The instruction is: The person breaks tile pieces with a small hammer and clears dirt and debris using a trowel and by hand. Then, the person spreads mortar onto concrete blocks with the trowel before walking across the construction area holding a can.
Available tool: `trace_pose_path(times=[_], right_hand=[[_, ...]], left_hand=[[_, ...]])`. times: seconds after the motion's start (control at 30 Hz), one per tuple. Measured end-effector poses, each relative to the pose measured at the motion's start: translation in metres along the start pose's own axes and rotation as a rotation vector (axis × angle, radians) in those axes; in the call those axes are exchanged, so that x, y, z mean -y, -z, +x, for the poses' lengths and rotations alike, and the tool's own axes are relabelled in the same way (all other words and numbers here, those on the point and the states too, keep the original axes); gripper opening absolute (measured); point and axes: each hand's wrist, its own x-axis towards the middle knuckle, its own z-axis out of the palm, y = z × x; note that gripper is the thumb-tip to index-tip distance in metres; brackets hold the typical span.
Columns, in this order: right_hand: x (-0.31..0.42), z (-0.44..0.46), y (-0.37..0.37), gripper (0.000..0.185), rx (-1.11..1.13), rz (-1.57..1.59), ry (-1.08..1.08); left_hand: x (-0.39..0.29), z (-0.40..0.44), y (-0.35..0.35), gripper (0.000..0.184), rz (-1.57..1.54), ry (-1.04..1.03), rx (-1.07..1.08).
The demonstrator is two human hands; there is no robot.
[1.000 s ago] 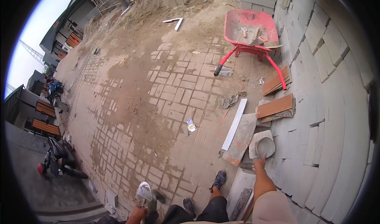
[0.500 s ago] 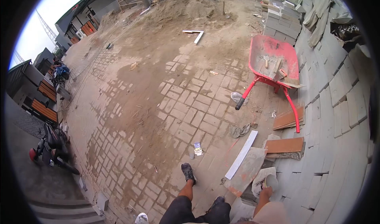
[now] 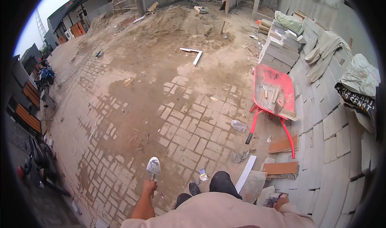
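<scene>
My left hand (image 3: 150,187) is closed round the handle of a trowel (image 3: 153,167), its blade pointing up and smeared with pale material. At the lower right, my right hand (image 3: 281,204) shows only in part beside the block wall, close to a dark patterned object (image 3: 275,199) and a pale slab (image 3: 264,196); its fingers and anything in them cannot be made out. A grey board (image 3: 254,185) and a long white strip (image 3: 246,173) lie on the ground left of that hand.
A red wheelbarrow (image 3: 274,87) stands ahead on the right, its handles towards me. Stacked grey blocks (image 3: 325,147) line the right side. Brown tiles (image 3: 280,168) lie near them. A white angled frame (image 3: 197,57) rests on the ground before a sand heap (image 3: 173,22). Motorbikes (image 3: 36,163) stand left.
The view has tilted up and the body has moved forward. My left hand with the trowel has come back into view, raised ahead. The round bowl seen earlier at my right hand no longer shows.
</scene>
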Motion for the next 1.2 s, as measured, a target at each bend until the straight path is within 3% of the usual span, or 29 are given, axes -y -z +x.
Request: trace_pose_path(times=[0.13, 0.23, 0.4, 0.47, 0.53, 0.63, 0.7, 0.87, 0.93, 1.03, 1.13, 1.2], right_hand=[[0.047, 0.017, -0.005, 0.033, -0.074, 0.061, 0.054], [0.160, -0.025, 0.039, 0.034, -0.063, 0.002, 0.144], [0.303, 0.002, 0.013, 0.041, -0.189, 0.102, 0.203], [0.363, 0.048, -0.028, 0.043, -0.309, 0.188, 0.223], [0.457, 0.075, -0.038, 0.045, -0.241, 0.321, 0.232], [0.605, 0.114, -0.060, 0.047, -0.164, 0.415, 0.319], [0.698, 0.141, -0.078, 0.045, -0.131, 0.584, 0.407], [0.933, 0.152, -0.037, 0.042, -0.189, 0.536, 0.749], [1.008, 0.164, -0.028, 0.042, -0.210, 0.522, 0.772], [1.086, 0.191, -0.034, 0.042, -0.200, 0.503, 0.756], [1.127, 0.229, -0.087, 0.057, -0.207, 0.483, 0.655], [1.132, 0.223, -0.107, 0.044, -0.062, 0.350, 0.535]], left_hand=[[-0.141, 0.046, -0.044, 0.017, -0.010, -0.197, 0.064], [-0.210, 0.076, -0.076, 0.018, -0.036, -0.260, 0.141], [-0.293, 0.134, -0.097, 0.017, -0.019, -0.307, 0.216], [-0.315, 0.162, -0.095, 0.012, 0.006, -0.197, 0.124], [-0.317, 0.195, -0.092, 0.011, -0.008, -0.117, 0.053], [-0.319, 0.218, -0.076, 0.012, 0.097, 0.170, 0.002], [-0.334, 0.227, -0.074, 0.012, 0.082, 0.222, -0.007], [-0.390, 0.253, -0.095, 0.012, 0.059, 0.210, -0.004], [-0.423, 0.273, -0.112, 0.012, 0.157, 0.176, 0.036], [-0.476, 0.329, -0.139, 0.013, 0.603, -0.031, 0.170], [-0.552, 0.399, -0.173, 0.013, 0.941, -0.237, 0.263], [-0.617, 0.456, -0.196, 0.013, 1.026, -0.316, 0.300]])
